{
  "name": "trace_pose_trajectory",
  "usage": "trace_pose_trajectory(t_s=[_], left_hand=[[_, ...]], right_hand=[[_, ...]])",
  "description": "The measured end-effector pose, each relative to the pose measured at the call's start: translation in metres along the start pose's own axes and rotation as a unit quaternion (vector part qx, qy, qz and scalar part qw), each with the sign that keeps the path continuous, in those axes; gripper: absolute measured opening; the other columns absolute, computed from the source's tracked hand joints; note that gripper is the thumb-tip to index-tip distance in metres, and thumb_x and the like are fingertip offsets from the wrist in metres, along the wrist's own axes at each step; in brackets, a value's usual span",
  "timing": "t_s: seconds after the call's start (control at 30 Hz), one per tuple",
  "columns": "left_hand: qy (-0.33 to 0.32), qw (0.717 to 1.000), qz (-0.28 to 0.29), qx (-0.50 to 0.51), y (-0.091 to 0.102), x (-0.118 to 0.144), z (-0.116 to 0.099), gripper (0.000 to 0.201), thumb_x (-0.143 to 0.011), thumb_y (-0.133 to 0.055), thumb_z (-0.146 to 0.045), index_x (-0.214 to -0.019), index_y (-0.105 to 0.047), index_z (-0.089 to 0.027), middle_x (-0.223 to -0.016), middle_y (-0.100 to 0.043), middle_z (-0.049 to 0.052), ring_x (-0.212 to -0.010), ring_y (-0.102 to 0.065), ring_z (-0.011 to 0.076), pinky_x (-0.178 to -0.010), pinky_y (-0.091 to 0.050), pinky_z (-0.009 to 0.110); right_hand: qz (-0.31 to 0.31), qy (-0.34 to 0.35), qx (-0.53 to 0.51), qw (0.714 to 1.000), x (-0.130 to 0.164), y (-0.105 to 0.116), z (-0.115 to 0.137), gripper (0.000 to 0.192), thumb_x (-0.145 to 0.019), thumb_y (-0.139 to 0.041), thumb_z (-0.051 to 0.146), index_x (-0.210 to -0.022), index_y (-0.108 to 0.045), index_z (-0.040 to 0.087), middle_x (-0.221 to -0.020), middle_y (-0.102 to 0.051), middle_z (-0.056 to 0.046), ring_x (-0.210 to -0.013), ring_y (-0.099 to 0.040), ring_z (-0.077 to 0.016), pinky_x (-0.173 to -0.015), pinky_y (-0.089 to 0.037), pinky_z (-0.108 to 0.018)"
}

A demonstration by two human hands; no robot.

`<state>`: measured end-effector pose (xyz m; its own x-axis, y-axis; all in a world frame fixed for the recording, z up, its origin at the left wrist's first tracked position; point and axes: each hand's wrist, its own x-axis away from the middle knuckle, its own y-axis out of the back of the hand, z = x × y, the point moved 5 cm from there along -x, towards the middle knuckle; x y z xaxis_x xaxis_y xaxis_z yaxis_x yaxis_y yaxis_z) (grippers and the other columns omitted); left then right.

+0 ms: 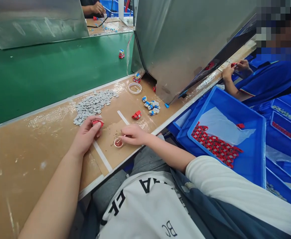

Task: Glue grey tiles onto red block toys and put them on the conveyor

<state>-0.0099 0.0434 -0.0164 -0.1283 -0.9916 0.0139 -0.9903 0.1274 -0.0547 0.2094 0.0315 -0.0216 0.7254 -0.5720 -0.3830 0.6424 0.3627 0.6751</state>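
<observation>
Closest to us, below the near edge of the worktop [23, 159], our white printed shirt [147, 205] fills the bottom of the view, and both forearms reach up from it onto the brown surface. Our left hand [87, 134] is curled, thumb and forefinger pinching a small red part [97, 122] which it holds just above the worktop, beside the near end of the heap of small grey pieces [93, 104]. Our right hand [133, 134] lies just to the right of it, fingers pressed together around a thin tool whose tip we cannot make out, pointing left into a little round dish [118, 142] that sits close to the near edge. The dish is between the two hands, touching the right fingertips and a short way down and right of the red part, so the right hand is the nearer one to it. Farther out, toward the metal guard [185, 43], lie another red part [136, 115], a cluster of blue-and-white pieces [151, 107] and a white ring [135, 88]. Off the right-hand edge a blue bin [255, 132] holds rows of red parts, and beyond it a co-worker's hands [235, 68] work on something red.
</observation>
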Motion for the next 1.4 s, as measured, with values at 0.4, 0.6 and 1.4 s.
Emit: trace_pose_trajectory(t_s=[0.4,0.6,1.4], left_hand=[[-0.095,0.928,-0.027,-0.358,-0.005,0.01,-0.018,0.037,-0.085,-0.078,-0.054,-0.105,-0.073,-0.024,-0.104,-0.072,0.005,-0.097,-0.067,0.0264,-0.098,-0.053,0.04],[-0.03,0.924,-0.051,-0.378,0.0,0.011,-0.013,0.052,-0.084,-0.077,-0.055,-0.119,-0.053,-0.025,-0.101,-0.065,0.003,-0.087,-0.064,0.025,-0.085,-0.052,0.039],[-0.075,0.926,0.011,-0.37,-0.001,0.002,0.001,0.058,-0.079,-0.086,-0.066,-0.117,-0.076,-0.023,-0.104,-0.076,0.005,-0.084,-0.066,0.0233,-0.08,-0.051,0.035]], right_hand=[[0.012,-0.003,-0.018,1.0,0.001,-0.001,0.0,0.052,-0.115,-0.04,0.053,-0.072,-0.034,0.025,-0.064,-0.038,0.003,-0.062,-0.041,-0.0147,-0.066,-0.03,-0.032],[0.02,0.005,-0.009,1.0,0.001,-0.001,0.001,0.052,-0.116,-0.038,0.053,-0.073,-0.036,0.025,-0.065,-0.038,0.003,-0.063,-0.043,-0.0152,-0.067,-0.031,-0.032],[-0.217,-0.084,-0.145,0.962,-0.021,0.026,-0.008,0.06,-0.111,-0.047,0.066,-0.07,-0.031,0.024,-0.067,-0.03,0.005,-0.063,-0.033,-0.0121,-0.066,-0.031,-0.031]])
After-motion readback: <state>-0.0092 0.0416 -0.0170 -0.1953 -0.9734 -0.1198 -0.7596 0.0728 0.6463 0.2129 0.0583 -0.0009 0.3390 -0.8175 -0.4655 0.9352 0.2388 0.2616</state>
